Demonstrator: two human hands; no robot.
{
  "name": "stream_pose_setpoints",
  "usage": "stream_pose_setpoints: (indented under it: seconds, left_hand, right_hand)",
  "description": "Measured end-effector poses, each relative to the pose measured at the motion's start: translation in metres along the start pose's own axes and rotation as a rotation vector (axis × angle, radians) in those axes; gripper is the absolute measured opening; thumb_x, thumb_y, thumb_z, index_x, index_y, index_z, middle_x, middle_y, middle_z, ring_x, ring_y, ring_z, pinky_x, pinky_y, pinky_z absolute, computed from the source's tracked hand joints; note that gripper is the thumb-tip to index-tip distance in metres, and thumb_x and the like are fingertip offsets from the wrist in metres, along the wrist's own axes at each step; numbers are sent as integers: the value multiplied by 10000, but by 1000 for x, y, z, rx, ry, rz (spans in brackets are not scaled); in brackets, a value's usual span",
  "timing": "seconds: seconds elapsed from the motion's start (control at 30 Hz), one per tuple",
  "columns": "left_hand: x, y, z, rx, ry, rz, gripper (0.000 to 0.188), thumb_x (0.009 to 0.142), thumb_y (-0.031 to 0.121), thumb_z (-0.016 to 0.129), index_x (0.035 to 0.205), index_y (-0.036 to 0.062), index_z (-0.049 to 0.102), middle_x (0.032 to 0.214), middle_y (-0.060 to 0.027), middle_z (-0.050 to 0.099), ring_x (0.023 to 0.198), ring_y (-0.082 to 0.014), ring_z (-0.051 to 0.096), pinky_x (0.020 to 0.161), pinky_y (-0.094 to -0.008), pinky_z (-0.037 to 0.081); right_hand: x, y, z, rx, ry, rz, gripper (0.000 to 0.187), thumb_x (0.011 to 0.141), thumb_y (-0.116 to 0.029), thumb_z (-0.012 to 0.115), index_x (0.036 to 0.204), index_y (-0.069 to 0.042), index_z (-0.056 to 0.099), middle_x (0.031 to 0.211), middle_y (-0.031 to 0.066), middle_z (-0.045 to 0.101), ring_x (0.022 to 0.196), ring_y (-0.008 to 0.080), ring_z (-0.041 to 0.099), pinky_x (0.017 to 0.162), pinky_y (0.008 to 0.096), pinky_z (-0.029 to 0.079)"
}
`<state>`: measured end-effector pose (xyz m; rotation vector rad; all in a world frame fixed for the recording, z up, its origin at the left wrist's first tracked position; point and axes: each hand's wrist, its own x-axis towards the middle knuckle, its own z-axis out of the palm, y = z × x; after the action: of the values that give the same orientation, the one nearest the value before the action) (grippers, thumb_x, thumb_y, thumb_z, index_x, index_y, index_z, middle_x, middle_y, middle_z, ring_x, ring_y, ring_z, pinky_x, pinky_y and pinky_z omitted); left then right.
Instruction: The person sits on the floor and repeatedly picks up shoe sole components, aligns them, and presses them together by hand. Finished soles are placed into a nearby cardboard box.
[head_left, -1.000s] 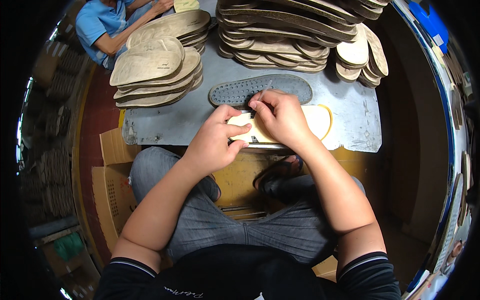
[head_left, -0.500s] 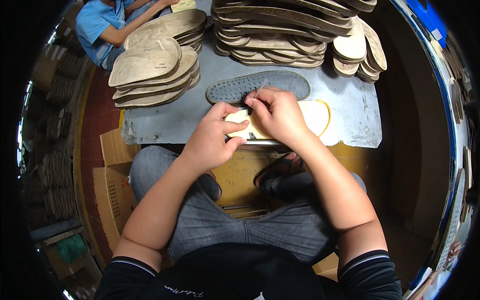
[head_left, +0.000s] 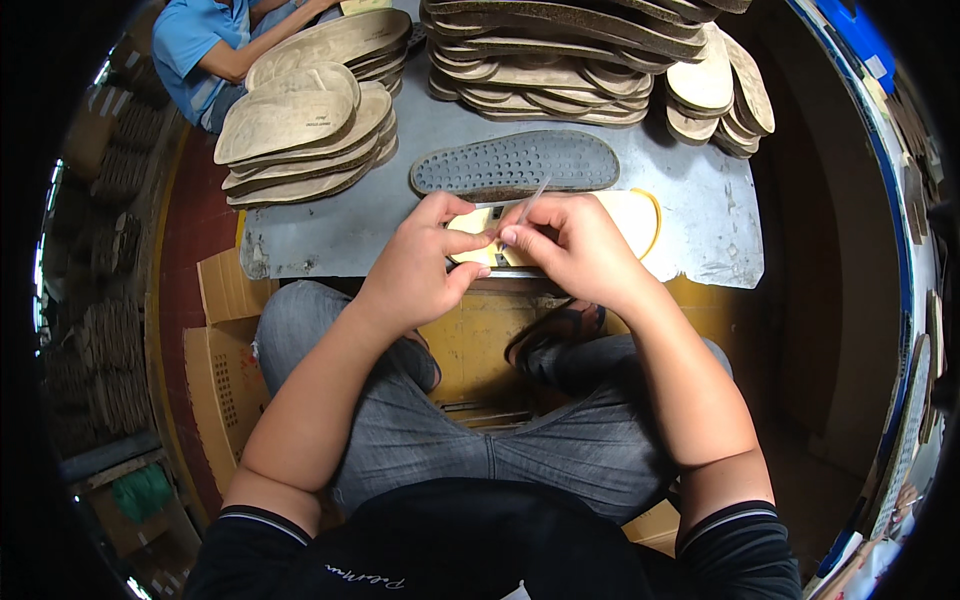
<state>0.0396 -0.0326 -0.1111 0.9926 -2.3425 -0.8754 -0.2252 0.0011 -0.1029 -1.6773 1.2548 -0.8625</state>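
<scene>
A pale yellow sole-shaped piece [head_left: 628,222] lies along the near edge of the table, with dark notches near its middle and a deeper yellow rim at its right end. My left hand [head_left: 412,258] holds its left part: the thumb is at the near edge, the index finger reaches across the top. Pinched in my right hand [head_left: 578,246] is a thin translucent pen-like stick [head_left: 536,198], slanting up to the right. Its lower tip is hidden by my fingers, close to the notches. Just beyond both hands lies a grey shoe sole [head_left: 520,160] with a dimpled surface.
Stacks of beige shoe soles stand at the left [head_left: 290,128], the back centre [head_left: 560,50] and the back right [head_left: 733,88] of the grey metal table [head_left: 330,235]. A person in a blue shirt [head_left: 192,40] sits at the far left. An open cardboard box [head_left: 222,385] is on the floor.
My right hand has moved slightly toward me, and the stick now leans further right. My left index finger has shifted closer to the right fingertips. The yellow piece stays in place.
</scene>
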Motion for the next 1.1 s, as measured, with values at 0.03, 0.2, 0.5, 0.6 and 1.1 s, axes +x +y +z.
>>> stream_pose_setpoints:
  seconds: [0.03,0.2,0.5,0.6,1.1]
  left_hand:
    - [0,0,0,5,9,7,397,899,99,964,1291,60,913,1430,-197,713,1317,-400,735,1149,-475,608]
    - [1,0,0,3,17,24,375,878,71,979,1248,65,920,1419,-188,715,1276,-388,760,1130,-471,617]
    - [0,-2,-1,3,17,16,366,863,65,979,1224,64,922,1414,-177,717,1261,-373,759,1115,-461,615]
    - [1,2,-1,5,22,16,364,864,64,979,1224,64,922,1413,-173,718,1259,-368,759,1114,-460,614]
    - [1,2,-1,-3,16,16,361,869,70,979,1225,48,921,1418,-184,718,1269,-372,756,1124,-457,610]
  right_hand:
    - [-1,-3,-1,-33,-37,-32,146,1117,-119,813,1107,21,851,1010,136,858,862,169,747,816,358,615]
    - [-1,1,4,-160,-69,-275,110,1078,-100,829,1088,7,852,1037,178,864,939,365,820,874,440,646]
    - [-3,-4,10,-173,8,-267,113,1041,-103,822,993,-1,815,938,207,806,896,434,778,826,517,621]
    - [-2,-4,10,-184,13,-260,147,1035,-126,822,963,-1,796,908,220,782,877,458,762,810,541,609]
    - [-3,-6,7,-215,-25,-272,90,1039,-91,847,1021,-3,850,918,199,815,843,402,784,798,483,625]
